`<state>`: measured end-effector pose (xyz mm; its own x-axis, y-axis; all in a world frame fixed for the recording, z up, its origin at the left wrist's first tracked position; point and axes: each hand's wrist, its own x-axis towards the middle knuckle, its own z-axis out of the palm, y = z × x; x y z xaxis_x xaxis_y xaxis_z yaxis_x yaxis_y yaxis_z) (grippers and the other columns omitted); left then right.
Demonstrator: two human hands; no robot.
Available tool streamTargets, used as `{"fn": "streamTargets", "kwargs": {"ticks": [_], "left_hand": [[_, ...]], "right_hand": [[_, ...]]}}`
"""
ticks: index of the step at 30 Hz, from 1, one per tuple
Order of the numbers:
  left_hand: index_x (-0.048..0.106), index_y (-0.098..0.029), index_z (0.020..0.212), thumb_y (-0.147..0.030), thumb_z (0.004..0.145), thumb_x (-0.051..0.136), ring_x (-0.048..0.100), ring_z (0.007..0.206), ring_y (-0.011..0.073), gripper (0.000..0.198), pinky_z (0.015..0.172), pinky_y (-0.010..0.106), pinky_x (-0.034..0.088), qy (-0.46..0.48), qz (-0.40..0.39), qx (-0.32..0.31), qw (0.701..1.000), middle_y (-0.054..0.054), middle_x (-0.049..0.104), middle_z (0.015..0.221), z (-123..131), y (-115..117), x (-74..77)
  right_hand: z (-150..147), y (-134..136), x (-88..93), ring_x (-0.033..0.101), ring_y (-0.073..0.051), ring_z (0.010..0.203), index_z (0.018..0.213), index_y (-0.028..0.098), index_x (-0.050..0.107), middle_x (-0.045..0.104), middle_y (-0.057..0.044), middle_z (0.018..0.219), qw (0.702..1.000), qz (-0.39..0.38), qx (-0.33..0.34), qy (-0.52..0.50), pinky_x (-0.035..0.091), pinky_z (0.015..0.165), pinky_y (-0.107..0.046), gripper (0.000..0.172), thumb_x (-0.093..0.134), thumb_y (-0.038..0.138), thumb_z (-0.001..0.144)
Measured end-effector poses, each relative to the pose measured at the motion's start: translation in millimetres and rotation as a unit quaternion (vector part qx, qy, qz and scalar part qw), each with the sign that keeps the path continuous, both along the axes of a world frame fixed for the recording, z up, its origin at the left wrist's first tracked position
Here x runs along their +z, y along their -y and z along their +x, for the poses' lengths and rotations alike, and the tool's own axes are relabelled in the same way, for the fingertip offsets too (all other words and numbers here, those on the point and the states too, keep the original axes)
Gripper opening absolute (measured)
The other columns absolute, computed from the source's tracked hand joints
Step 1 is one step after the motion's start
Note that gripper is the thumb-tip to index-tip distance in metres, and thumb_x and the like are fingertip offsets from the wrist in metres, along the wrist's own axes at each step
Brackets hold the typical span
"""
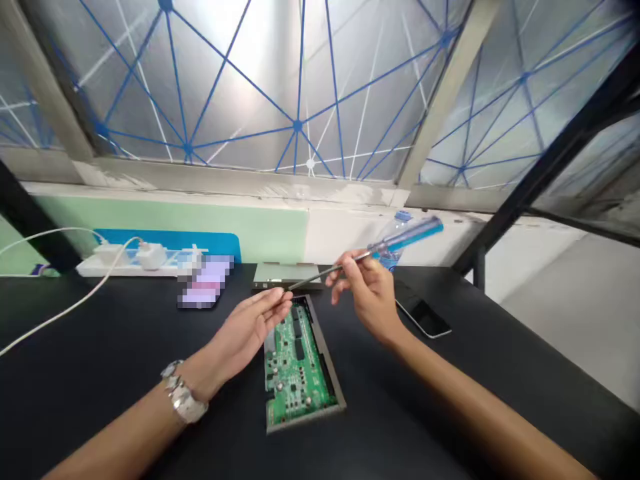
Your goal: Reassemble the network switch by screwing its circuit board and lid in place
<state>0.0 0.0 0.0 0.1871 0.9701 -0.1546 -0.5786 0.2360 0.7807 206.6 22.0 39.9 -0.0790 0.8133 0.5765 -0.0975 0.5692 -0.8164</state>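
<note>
My right hand (pixel 373 293) grips a screwdriver (pixel 325 272) by its metal shaft, thumb and forefinger pinched around it. Its clear blue handle points up to the right and the tip slants down to the left. At that tip, the thumb and fingers of my left hand (pixel 250 327) are pressed together; whatever is between them is too small to make out. Below the hands lies a green circuit board (pixel 295 373) set in a grey metal frame (pixel 327 360), its upper left partly covered by my left hand.
Behind the board rests a flat grey metal cover (pixel 285 273). A phone (pixel 425 310) lies at right, and a blurred-out phone-like item (pixel 206 283) at left. A white power strip (pixel 140 260) with cables and a water bottle (pixel 393 250) stand along the wall.
</note>
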Motion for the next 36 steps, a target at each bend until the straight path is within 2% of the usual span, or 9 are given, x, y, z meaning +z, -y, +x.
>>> {"fn": "streamTargets", "kwargs": {"ticks": [4,8,10,12,14,16,20,24,36], "left_hand": [[0.077,-0.013,0.089,-0.019,0.086,0.072,0.070,0.091,0.0134,0.008,0.091,0.022,0.056,-0.041,0.022,-0.029,0.998,0.009,0.077,0.104,2,-15,4.0],[0.078,-0.014,0.087,-0.024,0.080,0.077,0.072,0.087,0.0187,0.012,0.086,0.030,0.056,-0.206,0.117,-0.057,0.970,0.010,0.079,0.096,5,-31,0.7],[0.079,-0.015,0.085,-0.024,0.079,0.077,0.072,0.083,0.0211,0.010,0.083,0.034,0.056,-0.319,0.193,-0.036,0.927,0.008,0.079,0.090,7,-36,-2.0],[0.080,-0.018,0.084,-0.022,0.080,0.075,0.071,0.087,0.0235,0.007,0.086,0.037,0.053,-0.416,0.282,0.004,0.864,0.007,0.079,0.089,10,-38,-4.8],[0.080,-0.021,0.085,-0.020,0.081,0.074,0.069,0.095,0.0248,0.008,0.092,0.039,0.051,-0.478,0.358,0.035,0.801,0.006,0.079,0.095,11,-39,-8.5],[0.080,-0.022,0.084,-0.019,0.083,0.072,0.068,0.099,0.0245,0.009,0.095,0.039,0.049,-0.504,0.396,0.047,0.766,0.005,0.078,0.099,11,-39,-13.5],[0.079,-0.022,0.086,-0.020,0.085,0.070,0.070,0.095,0.0227,0.010,0.092,0.037,0.051,-0.505,0.399,0.050,0.764,0.005,0.077,0.098,7,-41,-26.1],[0.079,-0.023,0.087,-0.020,0.086,0.069,0.070,0.092,0.0217,0.011,0.089,0.034,0.052,-0.513,0.389,0.040,0.764,0.004,0.077,0.096,6,-43,-34.7],[0.079,-0.024,0.088,-0.022,0.087,0.068,0.070,0.093,0.0216,0.011,0.090,0.033,0.052,-0.535,0.384,0.037,0.751,0.003,0.077,0.097,6,-42,-36.9]], "right_hand": [[-9,-25,14.8,0.055,-0.010,0.050,0.087,0.021,0.051,0.055,0.003,0.067,0.999,0.030,-0.044,0.012,0.046,0.040,-0.021,0.025,0.051,0.043,0.099],[-15,-39,18.5,0.046,-0.009,0.049,0.085,0.022,0.048,0.048,0.004,0.064,0.988,0.047,-0.098,0.110,0.039,0.045,-0.022,0.028,0.044,0.045,0.101],[-17,-41,15.9,0.044,-0.010,0.052,0.084,0.022,0.048,0.045,0.004,0.064,0.975,0.062,-0.122,0.174,0.036,0.049,-0.023,0.028,0.042,0.043,0.102],[-18,-41,11.6,0.043,-0.011,0.054,0.083,0.021,0.048,0.044,0.004,0.064,0.960,0.079,-0.136,0.231,0.035,0.052,-0.024,0.027,0.041,0.040,0.102],[-18,-39,6.8,0.042,-0.011,0.054,0.082,0.021,0.047,0.043,0.004,0.063,0.949,0.090,-0.138,0.268,0.034,0.054,-0.025,0.027,0.041,0.037,0.102],[-18,-38,2.1,0.042,-0.011,0.053,0.081,0.021,0.046,0.044,0.005,0.061,0.943,0.094,-0.135,0.291,0.033,0.055,-0.025,0.026,0.041,0.036,0.102],[-20,-37,-5.5,0.046,-0.012,0.053,0.080,0.021,0.045,0.048,0.003,0.062,0.934,0.101,-0.128,0.318,0.035,0.057,-0.025,0.026,0.041,0.035,0.101],[-21,-37,-8.9,0.041,-0.012,0.051,0.076,0.022,0.042,0.046,0.004,0.061,0.927,0.116,-0.128,0.333,0.031,0.055,-0.025,0.027,0.042,0.034,0.101],[-23,-35,-10.8,0.039,-0.012,0.053,0.074,0.023,0.037,0.043,0.004,0.061,0.920,0.148,-0.119,0.344,0.029,0.056,-0.026,0.028,0.043,0.030,0.100]]}}
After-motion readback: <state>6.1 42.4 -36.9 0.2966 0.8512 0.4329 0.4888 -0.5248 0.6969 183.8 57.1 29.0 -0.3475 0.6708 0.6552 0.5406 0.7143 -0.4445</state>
